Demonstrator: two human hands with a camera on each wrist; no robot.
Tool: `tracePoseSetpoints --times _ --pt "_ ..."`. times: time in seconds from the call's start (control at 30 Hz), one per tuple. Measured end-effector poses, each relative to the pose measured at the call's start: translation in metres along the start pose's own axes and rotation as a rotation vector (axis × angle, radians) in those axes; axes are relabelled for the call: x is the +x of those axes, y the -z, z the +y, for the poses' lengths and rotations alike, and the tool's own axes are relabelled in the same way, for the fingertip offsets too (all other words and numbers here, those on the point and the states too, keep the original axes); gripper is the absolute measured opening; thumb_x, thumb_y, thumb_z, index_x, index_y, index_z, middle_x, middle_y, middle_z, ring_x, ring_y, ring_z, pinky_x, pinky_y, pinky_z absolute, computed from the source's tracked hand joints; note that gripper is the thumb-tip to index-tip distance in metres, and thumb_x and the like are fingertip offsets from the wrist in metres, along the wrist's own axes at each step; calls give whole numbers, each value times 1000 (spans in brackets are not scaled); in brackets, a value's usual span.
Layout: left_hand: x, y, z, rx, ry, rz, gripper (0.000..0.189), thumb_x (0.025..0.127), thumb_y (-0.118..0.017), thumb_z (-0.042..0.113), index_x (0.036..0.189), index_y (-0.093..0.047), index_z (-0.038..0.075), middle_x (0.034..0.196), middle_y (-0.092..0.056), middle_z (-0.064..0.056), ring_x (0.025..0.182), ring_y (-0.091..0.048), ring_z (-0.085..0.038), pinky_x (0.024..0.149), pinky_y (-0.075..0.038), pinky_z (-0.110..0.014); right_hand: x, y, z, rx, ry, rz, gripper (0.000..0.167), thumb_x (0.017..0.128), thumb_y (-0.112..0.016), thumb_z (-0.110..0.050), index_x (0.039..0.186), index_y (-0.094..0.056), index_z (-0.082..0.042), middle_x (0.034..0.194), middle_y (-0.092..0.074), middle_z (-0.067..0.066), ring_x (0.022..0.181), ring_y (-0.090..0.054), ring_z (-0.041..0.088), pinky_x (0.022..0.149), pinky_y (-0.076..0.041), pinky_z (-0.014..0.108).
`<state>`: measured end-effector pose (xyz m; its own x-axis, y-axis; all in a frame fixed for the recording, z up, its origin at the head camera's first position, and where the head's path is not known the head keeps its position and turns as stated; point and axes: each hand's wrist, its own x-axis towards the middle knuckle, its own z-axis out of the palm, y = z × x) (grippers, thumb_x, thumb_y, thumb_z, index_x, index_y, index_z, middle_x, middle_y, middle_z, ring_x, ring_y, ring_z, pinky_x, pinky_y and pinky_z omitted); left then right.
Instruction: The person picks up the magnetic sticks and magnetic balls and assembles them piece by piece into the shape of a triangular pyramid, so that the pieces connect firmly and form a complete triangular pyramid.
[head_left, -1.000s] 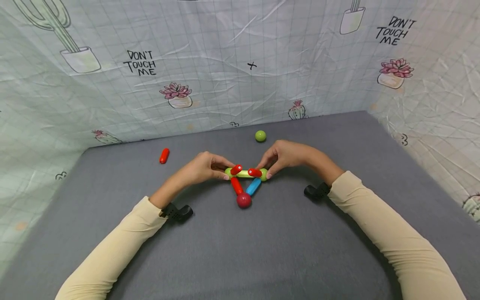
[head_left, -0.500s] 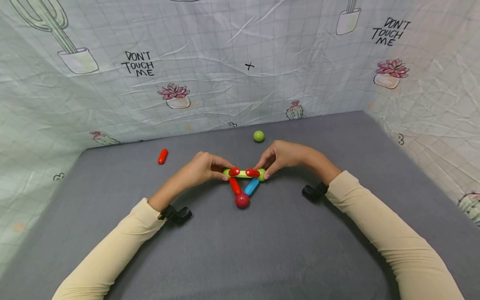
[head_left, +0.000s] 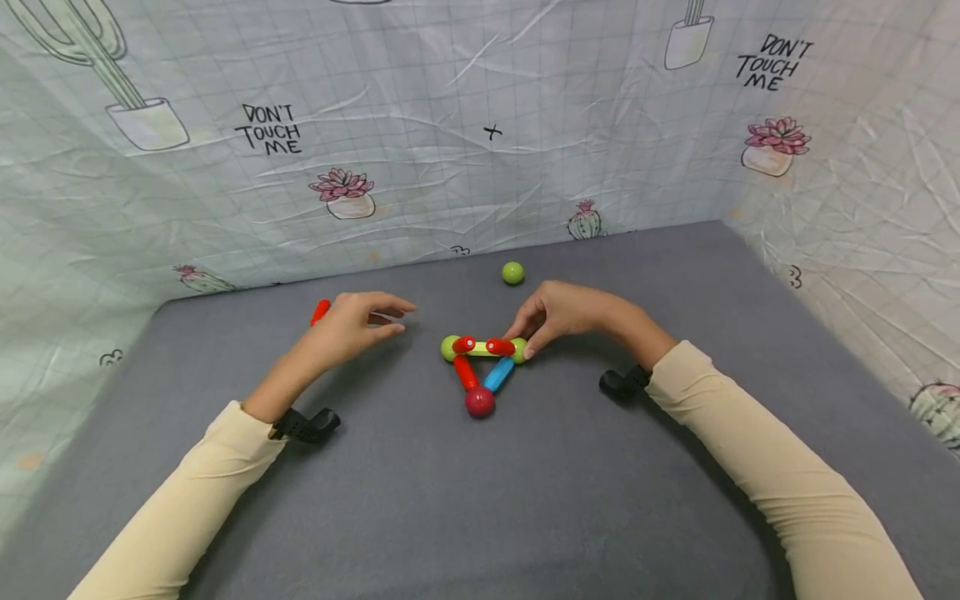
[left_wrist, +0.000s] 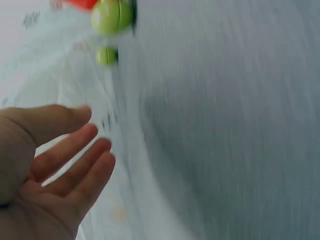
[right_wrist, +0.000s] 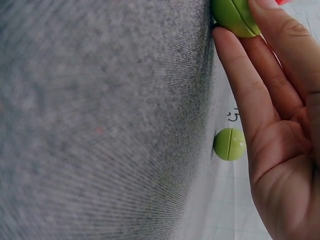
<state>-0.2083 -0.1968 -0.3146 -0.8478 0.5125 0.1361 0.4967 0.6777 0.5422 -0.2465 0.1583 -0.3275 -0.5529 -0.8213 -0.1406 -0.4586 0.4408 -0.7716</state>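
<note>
A triangle of rods and balls lies on the grey table: a red ball (head_left: 480, 402) at the near corner, a red rod (head_left: 466, 373) and a blue rod (head_left: 498, 374) as sides, and a yellow-green rod (head_left: 482, 349) across the back. Two more red rods stick up from its back corners. My right hand (head_left: 564, 315) pinches the green ball (right_wrist: 235, 17) at the right corner between thumb and fingers. My left hand (head_left: 348, 329) is in the air left of the triangle, fingers apart and holding nothing. The left corner's green ball (head_left: 450, 348) is untouched.
A loose green ball (head_left: 513, 272) sits at the back of the table. Behind my left hand lies a loose red rod (head_left: 320, 312), partly hidden by it. A printed cloth (head_left: 420, 125) hangs along the table's back edge.
My left hand has let go of the green ball at the left corner and moved left, towards the loose red rod. The right hand keeps its pinch; the triangle stays put on the table.
</note>
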Motion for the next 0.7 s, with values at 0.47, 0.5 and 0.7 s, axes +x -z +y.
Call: tracePoseSetpoints --times 0.47,0.5,0.7 --pt "-30 48 -62 187 316 154 32 98 -68 12 127 -67 -1 121 -69 -25 108 -68 -42 83 -56 -55 0 -6 -2 -3 8 51 30 81 -86 -9 110 -79 -4 101 -78 3 95 -73 13 84 -58 28" --pt "-31 48 -65 183 325 153 32 98 -69 13 127 -67 -1 120 -69 -25 107 -69 -41 82 -56 -54 0 -7 -3 -2 11 58 30 81 -86 -9 109 -79 -4 101 -78 4 94 -73 13 83 -58 28" --pt "-31 47 -73 166 358 143 34 98 -71 17 126 -67 -2 119 -70 -26 103 -71 -40 79 -56 -52 -3 -10 -6 11 -21 91 30 80 -87 -8 108 -79 -5 100 -78 3 92 -73 13 80 -59 27"
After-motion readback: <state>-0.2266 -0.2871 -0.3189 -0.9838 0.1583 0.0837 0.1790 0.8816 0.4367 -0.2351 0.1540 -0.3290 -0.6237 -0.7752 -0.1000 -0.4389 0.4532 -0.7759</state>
